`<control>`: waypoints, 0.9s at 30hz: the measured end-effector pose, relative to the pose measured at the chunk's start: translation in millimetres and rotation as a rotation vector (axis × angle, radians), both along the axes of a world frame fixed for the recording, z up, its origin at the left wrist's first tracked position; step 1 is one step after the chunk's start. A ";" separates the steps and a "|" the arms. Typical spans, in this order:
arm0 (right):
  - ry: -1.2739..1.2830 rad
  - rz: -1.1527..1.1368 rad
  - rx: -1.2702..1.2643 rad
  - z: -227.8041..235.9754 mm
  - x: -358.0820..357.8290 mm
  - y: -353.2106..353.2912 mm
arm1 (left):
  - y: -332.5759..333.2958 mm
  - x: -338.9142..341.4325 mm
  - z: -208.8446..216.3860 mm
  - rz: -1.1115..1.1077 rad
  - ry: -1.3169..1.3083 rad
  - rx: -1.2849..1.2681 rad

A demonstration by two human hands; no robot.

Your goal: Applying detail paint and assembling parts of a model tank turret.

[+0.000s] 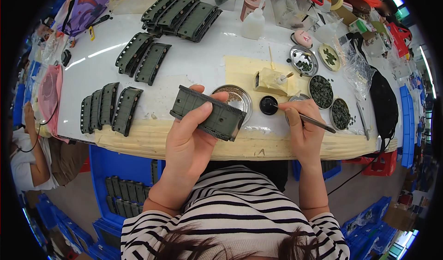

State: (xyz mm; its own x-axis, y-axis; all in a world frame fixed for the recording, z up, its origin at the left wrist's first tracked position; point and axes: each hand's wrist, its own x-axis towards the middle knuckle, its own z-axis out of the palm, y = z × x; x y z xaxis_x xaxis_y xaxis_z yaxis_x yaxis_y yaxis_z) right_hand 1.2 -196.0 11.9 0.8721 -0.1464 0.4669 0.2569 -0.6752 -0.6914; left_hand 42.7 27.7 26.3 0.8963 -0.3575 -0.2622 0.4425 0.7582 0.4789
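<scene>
My left hand (191,137) is closed around a dark green ribbed plastic part (217,117), a long, slightly curved piece with small round holes, held up over the table's front edge. In my right hand (304,126) is a pair of metal tweezers (319,122), its back end pointing right. The tweezer tips reach a small round black dish (268,105); whether they grip anything is too small to tell. Behind the green part sits a round metal dish (247,98) of small brownish pieces, partly hidden by it. Another shallow dish is mostly covered by my right hand.
More green parts (124,110) lie in groups on the left and far left of the table. Dishes of dark green bits (320,92) stand right, near a yellow block (272,81) and a white squeeze bottle (253,24). A blue bin (101,167) holds similar parts below.
</scene>
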 end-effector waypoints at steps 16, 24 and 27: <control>-0.284 0.179 0.167 27.3 -11.9 12.4 | -2.3 3.9 -4.7 0.000 0.059 -0.126; -0.270 0.452 0.401 24.0 -6.2 44.0 | -14.2 2.7 0.5 -0.027 0.083 -0.102; -0.240 0.440 0.399 20.4 -7.2 43.8 | -14.3 2.5 -0.6 -0.030 0.079 -0.103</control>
